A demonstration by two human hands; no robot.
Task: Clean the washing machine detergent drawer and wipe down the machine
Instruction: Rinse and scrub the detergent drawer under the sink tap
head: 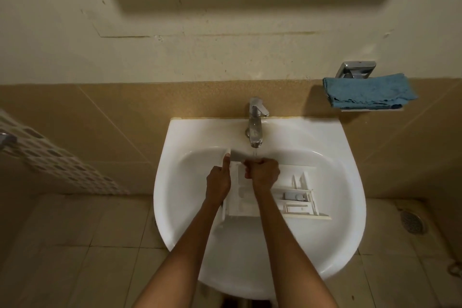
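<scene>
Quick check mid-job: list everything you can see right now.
sink: one, white, centre, against the wall
tap: one, chrome, back of sink, running
drawer: one, white, in the basin
towel: one, blue, folded on holder
holder: one, metal, right wall
floor drain: one, grey, right
perforated panel: one, white, left edge
left hand: one, grips drawer's left end
right hand: one, grips drawer under the water

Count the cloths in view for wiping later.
1: a folded blue cloth on the wall shelf, right of the tap, above the sink holding the detergent drawer. Others may be out of view.
</scene>
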